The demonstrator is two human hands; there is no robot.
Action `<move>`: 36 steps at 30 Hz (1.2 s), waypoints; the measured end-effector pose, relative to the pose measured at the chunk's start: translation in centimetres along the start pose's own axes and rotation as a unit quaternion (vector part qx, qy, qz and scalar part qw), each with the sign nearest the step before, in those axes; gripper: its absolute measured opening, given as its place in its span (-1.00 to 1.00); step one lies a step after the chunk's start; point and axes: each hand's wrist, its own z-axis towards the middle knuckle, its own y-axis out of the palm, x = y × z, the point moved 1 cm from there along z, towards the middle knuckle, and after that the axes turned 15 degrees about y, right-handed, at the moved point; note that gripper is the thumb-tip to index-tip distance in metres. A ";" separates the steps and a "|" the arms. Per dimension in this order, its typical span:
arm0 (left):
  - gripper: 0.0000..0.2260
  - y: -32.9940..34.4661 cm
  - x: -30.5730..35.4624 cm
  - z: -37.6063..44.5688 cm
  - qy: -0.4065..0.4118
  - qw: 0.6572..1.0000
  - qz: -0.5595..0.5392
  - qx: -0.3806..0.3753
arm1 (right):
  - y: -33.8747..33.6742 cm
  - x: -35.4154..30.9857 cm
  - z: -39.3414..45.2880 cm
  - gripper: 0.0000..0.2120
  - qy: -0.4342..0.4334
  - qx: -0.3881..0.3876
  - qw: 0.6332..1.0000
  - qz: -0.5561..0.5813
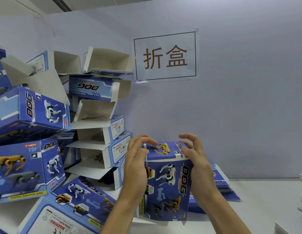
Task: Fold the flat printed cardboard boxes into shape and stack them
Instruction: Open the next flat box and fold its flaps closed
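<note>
Two hands round box, stack close left, flats behind

Pale wall, paper sign

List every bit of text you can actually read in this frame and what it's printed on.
"折盒": paper sign on the wall.
"DOG": box held between left hand and right hand.
"3+ages", "TOP", "DOG": folded box at left.
"WARNING": box lying in front.
Fine print on box ends: too small.
</note>
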 end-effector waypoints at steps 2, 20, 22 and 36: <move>-0.75 -0.2 -0.1 0.1 0.005 1.000 -0.007 0.012 | 0.2 0.1 0.0 -0.87 0.000 -0.001 1.000 -0.020; -0.94 -0.6 0.2 -0.1 0.007 0.998 0.011 -0.060 | 0.1 0.3 0.1 -0.67 0.003 0.035 0.999 -0.025; -0.92 -0.6 0.8 0.0 0.021 0.994 0.031 -0.105 | -0.2 0.1 0.0 -0.64 0.010 0.041 0.999 -0.012; -0.72 -1.1 1.1 0.8 0.038 0.994 0.054 -0.093 | -2.6 -1.2 0.3 -0.85 0.032 0.144 0.981 0.122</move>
